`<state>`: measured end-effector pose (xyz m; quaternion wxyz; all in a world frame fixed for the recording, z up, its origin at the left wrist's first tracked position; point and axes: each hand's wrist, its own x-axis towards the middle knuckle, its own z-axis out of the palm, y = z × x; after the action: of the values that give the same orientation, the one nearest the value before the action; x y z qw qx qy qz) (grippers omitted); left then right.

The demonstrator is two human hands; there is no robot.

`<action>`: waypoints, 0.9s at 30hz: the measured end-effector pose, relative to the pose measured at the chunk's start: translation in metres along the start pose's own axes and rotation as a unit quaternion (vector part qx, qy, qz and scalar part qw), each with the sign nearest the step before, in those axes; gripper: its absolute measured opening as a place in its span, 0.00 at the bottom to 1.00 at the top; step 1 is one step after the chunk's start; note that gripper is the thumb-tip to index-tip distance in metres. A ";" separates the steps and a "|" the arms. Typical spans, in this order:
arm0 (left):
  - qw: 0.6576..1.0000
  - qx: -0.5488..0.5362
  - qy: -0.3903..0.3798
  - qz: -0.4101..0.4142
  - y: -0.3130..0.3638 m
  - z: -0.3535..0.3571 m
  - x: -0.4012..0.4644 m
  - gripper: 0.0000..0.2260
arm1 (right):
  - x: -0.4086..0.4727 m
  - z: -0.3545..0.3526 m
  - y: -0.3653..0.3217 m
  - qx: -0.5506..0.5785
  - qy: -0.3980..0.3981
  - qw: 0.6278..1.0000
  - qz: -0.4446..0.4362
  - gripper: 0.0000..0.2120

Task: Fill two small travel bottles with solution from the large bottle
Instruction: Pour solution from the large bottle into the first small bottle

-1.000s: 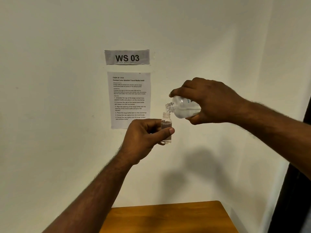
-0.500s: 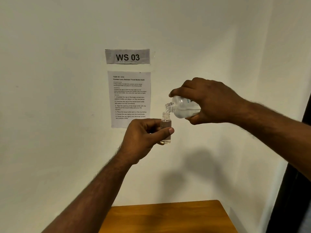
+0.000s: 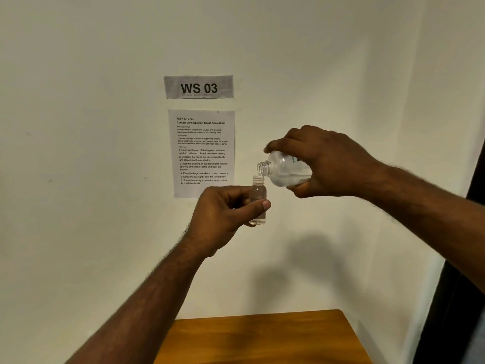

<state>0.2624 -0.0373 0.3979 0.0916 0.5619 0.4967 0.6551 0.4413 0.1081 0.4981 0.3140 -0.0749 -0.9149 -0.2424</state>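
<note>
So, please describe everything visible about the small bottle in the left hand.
The small travel bottle is clear, plastic-looking, with a threaded neck and no cap. It stands upright in the air in front of the wall, above the wooden table. The left hand pinches its middle, thumb across the front. A little clear liquid shows at its bottom. The large bottle, tilted in the right hand, has its open mouth just above the small bottle's opening; whether they touch is unclear.
</note>
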 end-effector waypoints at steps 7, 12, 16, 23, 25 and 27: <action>1.000 -0.008 -0.004 -0.010 -0.011 0.001 -0.007 0.05 | -0.016 0.019 -0.010 0.097 0.000 0.993 0.060 0.36; 0.999 -0.029 -0.010 -0.041 -0.029 0.001 -0.023 0.06 | -0.041 0.051 -0.031 0.254 0.011 0.957 0.138 0.37; 0.995 -0.036 -0.013 -0.089 -0.052 0.000 -0.049 0.12 | -0.066 0.087 -0.055 0.342 0.028 0.919 0.195 0.39; 0.981 0.000 -0.029 -0.192 -0.127 -0.013 -0.118 0.14 | -0.116 0.154 -0.102 0.485 -0.027 0.819 0.304 0.38; 0.972 0.017 -0.038 -0.233 -0.154 -0.017 -0.143 0.14 | -0.131 0.175 -0.114 0.510 -0.053 0.793 0.330 0.39; 0.959 0.024 -0.046 -0.277 -0.179 -0.019 -0.169 0.14 | -0.146 0.195 -0.126 0.523 -0.077 0.773 0.350 0.38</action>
<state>0.2276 -0.0743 0.1562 0.2794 0.4337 0.6436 0.5653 0.4152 0.0959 0.2249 0.2960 -0.2326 -0.8324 0.4067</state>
